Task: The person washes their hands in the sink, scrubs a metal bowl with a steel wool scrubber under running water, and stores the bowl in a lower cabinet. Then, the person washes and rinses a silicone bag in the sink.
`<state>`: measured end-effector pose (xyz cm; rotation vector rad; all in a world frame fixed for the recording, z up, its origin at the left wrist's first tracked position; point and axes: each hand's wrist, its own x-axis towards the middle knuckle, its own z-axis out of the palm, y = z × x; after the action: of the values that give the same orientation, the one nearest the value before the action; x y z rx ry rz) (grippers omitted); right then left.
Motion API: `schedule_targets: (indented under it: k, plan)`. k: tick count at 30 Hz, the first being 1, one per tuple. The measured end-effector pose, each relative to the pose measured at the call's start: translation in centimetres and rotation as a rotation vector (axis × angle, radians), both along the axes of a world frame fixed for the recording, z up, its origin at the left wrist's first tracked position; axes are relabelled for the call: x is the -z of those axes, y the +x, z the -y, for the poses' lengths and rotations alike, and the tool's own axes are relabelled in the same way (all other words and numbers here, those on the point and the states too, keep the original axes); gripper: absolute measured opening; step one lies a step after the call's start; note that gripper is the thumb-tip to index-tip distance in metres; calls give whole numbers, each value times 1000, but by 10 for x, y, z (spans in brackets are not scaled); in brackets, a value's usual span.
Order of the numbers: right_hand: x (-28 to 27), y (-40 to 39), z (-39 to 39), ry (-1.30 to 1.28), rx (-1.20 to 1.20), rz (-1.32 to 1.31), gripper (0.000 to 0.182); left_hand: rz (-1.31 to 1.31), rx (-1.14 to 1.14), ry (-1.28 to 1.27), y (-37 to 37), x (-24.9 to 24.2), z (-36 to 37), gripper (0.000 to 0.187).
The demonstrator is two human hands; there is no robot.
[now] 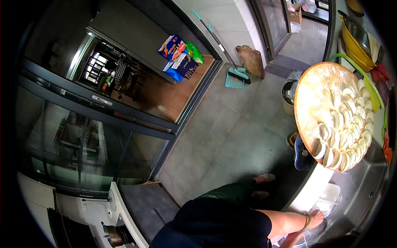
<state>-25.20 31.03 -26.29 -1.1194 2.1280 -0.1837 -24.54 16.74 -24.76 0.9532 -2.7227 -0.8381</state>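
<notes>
Head view, looking down and sideways across a kitchen. One hand (317,218), with a band at the wrist, rests on a dark round pan (311,234) in the sink (364,186) at the lower right; which hand it is cannot be told, nor whether its fingers are spread or pressed together, since they are small and partly hidden. A second forearm shows just below it at the picture's edge, its hand out of sight. A white tub (328,197) lies just beside the pan, toward the sink's near wall. Above the sink, a round wooden board (314,99) dusted with flour rests on the table; rows of dumplings (345,136) crowd its right half, the left half bare. A yellow bowl (355,45) stands beyond the board. On the grey tiled floor (231,132) are a bin (289,95), a dustpan with brush (236,76), a leaning wooden board (252,61) and coloured boxes (180,56). A stove with a pot (115,234) is at the lower left.
</notes>
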Motion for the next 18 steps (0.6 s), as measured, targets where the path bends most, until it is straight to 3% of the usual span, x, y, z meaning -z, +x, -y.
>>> schedule_targets:
  k: [2,9,12,18]
  plan:
    - [-3,15,-21,33,-77,43,33,100,194,51,13,-20,15,14]
    - [13,1,-34,206,-222,-9,32,7,76,-14,0,3,-2,11]
    - [4,-31,-29,87,-98,-104,33,-72,34,36,1,10,-5,17]
    - [6,-42,25,-73,61,-149,35,81,10,-51,-26,39,-24,14]
